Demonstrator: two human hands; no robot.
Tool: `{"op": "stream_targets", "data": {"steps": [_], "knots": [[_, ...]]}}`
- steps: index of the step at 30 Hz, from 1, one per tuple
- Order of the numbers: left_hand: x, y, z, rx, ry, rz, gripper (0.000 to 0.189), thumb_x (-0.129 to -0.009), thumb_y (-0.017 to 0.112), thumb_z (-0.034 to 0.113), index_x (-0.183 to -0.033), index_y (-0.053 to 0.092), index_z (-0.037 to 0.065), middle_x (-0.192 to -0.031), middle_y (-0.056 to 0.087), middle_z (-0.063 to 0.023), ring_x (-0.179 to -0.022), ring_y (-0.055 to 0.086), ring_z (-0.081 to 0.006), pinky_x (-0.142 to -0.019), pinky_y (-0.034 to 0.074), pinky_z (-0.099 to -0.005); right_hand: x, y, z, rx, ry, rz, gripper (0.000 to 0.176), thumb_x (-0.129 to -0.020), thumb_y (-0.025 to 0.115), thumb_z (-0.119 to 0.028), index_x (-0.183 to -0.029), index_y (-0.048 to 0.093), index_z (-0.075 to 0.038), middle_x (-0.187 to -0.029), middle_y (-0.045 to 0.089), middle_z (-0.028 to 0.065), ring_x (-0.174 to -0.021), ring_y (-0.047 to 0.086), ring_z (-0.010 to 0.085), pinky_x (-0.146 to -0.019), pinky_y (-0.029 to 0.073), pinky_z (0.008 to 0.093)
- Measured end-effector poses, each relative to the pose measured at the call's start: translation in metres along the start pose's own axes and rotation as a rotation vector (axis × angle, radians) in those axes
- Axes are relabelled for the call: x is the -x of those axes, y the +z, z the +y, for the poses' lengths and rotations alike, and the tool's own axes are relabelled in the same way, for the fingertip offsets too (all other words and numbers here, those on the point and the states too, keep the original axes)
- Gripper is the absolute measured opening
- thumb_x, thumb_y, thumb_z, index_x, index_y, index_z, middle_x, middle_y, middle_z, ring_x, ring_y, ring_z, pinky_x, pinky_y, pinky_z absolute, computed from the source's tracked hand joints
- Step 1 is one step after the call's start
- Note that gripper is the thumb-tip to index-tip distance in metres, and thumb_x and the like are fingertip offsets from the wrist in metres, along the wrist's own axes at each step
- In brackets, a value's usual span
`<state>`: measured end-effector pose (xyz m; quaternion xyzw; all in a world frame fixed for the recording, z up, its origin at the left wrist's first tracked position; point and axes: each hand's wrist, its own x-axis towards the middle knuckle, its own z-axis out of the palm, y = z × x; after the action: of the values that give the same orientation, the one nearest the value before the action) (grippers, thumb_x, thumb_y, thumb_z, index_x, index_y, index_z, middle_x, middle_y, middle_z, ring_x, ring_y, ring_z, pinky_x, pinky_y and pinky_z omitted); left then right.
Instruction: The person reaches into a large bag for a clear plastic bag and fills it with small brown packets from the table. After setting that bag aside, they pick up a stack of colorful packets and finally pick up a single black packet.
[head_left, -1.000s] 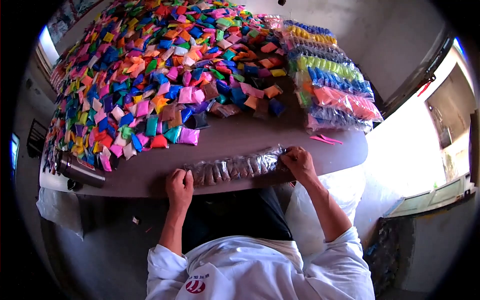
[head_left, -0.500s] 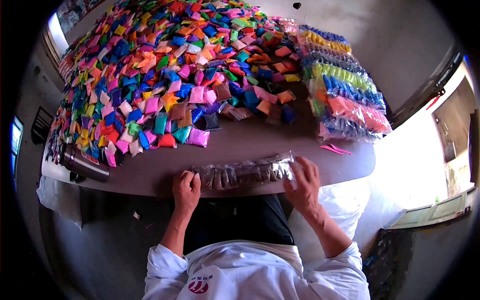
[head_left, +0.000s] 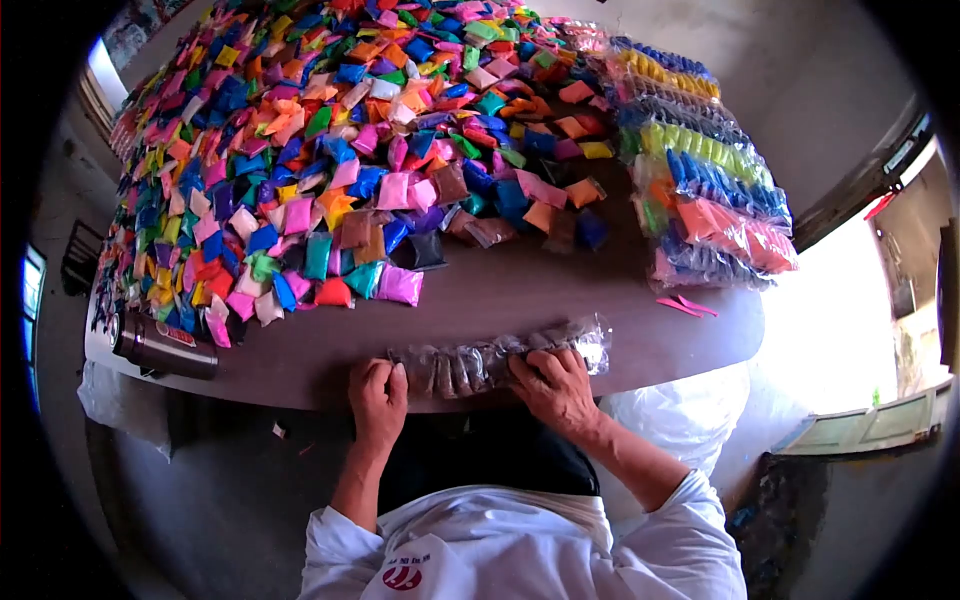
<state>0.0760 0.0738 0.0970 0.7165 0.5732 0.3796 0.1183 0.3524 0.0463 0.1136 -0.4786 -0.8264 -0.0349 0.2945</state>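
A long clear plastic bag (head_left: 455, 370) holding a row of dark brown packets lies along the table's near edge. My left hand (head_left: 379, 408) is closed at the bag's left end, thumb against curled fingers. Across the right part of the bag, my right hand (head_left: 560, 392) has its fingers bent and gripping the film; some fingertips are hidden under the hand. The shiny right end of the bag sticks out past that hand.
A wide heap of small colourful packets (head_left: 300, 215) covers the table's (head_left: 500, 290) far and left parts. Filled clear bags (head_left: 710, 170) are stacked at the right, with pink plastic strips (head_left: 686, 306) before them. A metal flask (head_left: 165, 345) lies at the left edge.
My right hand has moved left and down from the bag's right end onto its filled part, its fingers curling in. My left hand stays at the left end. The view has shifted slightly.
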Motion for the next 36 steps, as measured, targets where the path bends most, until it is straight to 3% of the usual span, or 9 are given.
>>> {"op": "stream_targets", "data": {"steps": [5, 8, 9, 12, 14, 18, 20, 33, 36], "knots": [[0.004, 0.003, -0.008, 0.037, -0.037, 0.003, 0.015, -0.088, 0.06, 0.013, -0.079, 0.058, 0.001, -0.083, 0.06, -0.0142, -0.081, 0.057, -0.0348, -0.072, 0.047, -0.0424, -0.004, -0.007, -0.003, 0.021, 0.007, 0.004, 0.048, -0.063, 0.081, -0.019, -0.108, 0.066, -0.011, -0.101, 0.052, 0.0061, -0.09, 0.051, 0.024, -0.076, 0.045, 0.0365], [0.003, -0.001, 0.002, 0.121, -0.17, -0.045, 0.016, -0.09, 0.059, 0.014, -0.08, 0.059, 0.001, -0.082, 0.059, -0.0161, -0.08, 0.058, -0.0363, -0.071, 0.047, -0.0422, -0.005, -0.014, -0.011, -0.085, 0.009, -0.008, 0.041, -0.075, 0.073, -0.03, -0.109, 0.064, -0.009, -0.11, 0.052, 0.0098, -0.092, 0.049, 0.0273, -0.073, 0.045, 0.0384], [0.003, 0.0, 0.002, 0.082, -0.121, -0.03, 0.016, -0.091, 0.058, 0.013, -0.081, 0.059, 0.0, -0.082, 0.059, -0.0164, -0.08, 0.058, -0.0367, -0.071, 0.047, -0.0421, -0.013, -0.025, -0.017, -0.035, -0.049, 0.016, 0.042, -0.07, 0.08, -0.027, -0.103, 0.063, -0.008, -0.107, 0.052, 0.0106, -0.091, 0.052, 0.0275, -0.072, 0.045, 0.0388], [0.011, 0.01, -0.02, 0.095, -0.151, -0.04, 0.017, -0.092, 0.055, 0.012, -0.082, 0.058, -0.001, -0.081, 0.058, -0.017, -0.079, 0.057, -0.0369, -0.071, 0.046, -0.0424, -0.018, -0.018, -0.024, -0.07, -0.078, -0.025, 0.044, -0.078, 0.075, -0.031, -0.114, 0.061, -0.009, -0.119, 0.051, 0.014, -0.102, 0.051, 0.0286, -0.081, 0.043, 0.0408], [0.011, 0.01, -0.02, 0.042, -0.087, -0.016, 0.018, -0.092, 0.054, 0.011, -0.082, 0.058, -0.003, -0.081, 0.058, -0.0178, -0.079, 0.057, -0.036, -0.071, 0.046, -0.0413, -0.026, -0.008, -0.027, -0.06, -0.055, -0.055, 0.039, -0.083, 0.069, -0.025, -0.118, 0.061, -0.011, -0.122, 0.051, 0.0142, -0.104, 0.05, 0.0282, -0.083, 0.043, 0.0399], [0.005, 0.004, -0.008, 0.146, -0.22, -0.092, 0.022, -0.094, 0.052, 0.013, -0.082, 0.057, -0.004, -0.083, 0.058, -0.0175, -0.08, 0.057, -0.0311, -0.073, 0.046, -0.0377, -0.026, -0.004, -0.02, 0.106, -0.17, -0.176, 0.035, -0.086, 0.063, -0.018, -0.12, 0.06, -0.013, -0.125, 0.05, 0.014, -0.106, 0.049, 0.0272, -0.085, 0.043, 0.0387], [0.005, 0.002, -0.006, 0.164, -0.28, -0.106, 0.023, -0.096, 0.051, 0.014, -0.083, 0.057, -0.004, -0.084, 0.058, -0.0166, -0.081, 0.057, -0.0287, -0.074, 0.046, -0.0371, -0.024, 0.0, -0.017, 0.11, -0.188, -0.222, 0.043, -0.088, 0.057, -0.02, -0.127, 0.055, -0.004, -0.129, 0.048, 0.0176, -0.111, 0.049, 0.0282, -0.091, 0.043, 0.0403], [0.004, -0.009, 0.005, 0.224, -0.308, 0.026, 0.034, -0.1, 0.045, 0.027, -0.084, 0.059, 0.0, -0.082, 0.062, -0.0136, -0.078, 0.06, -0.0229, -0.07, 0.046, -0.0343, -0.019, 0.003, -0.006, 0.0, -0.139, -0.23, 0.04, -0.083, 0.062, -0.009, -0.123, 0.058, -0.009, -0.125, 0.05, 0.0153, -0.115, 0.046, 0.0305, -0.098, 0.04, 0.0421], [0.001, -0.015, 0.005, 0.22, -0.375, -0.104, 0.036, -0.1, 0.045, 0.028, -0.08, 0.057, 0.002, -0.077, 0.06, -0.0086, -0.074, 0.058, -0.0199, -0.069, 0.045, -0.0313, -0.026, -0.008, 0.0, -0.011, -0.086, -0.203, 0.037, -0.081, 0.062, -0.009, -0.119, 0.061, -0.009, -0.122, 0.052, 0.0135, -0.113, 0.046, 0.0305, -0.098, 0.038, 0.0425]]}}
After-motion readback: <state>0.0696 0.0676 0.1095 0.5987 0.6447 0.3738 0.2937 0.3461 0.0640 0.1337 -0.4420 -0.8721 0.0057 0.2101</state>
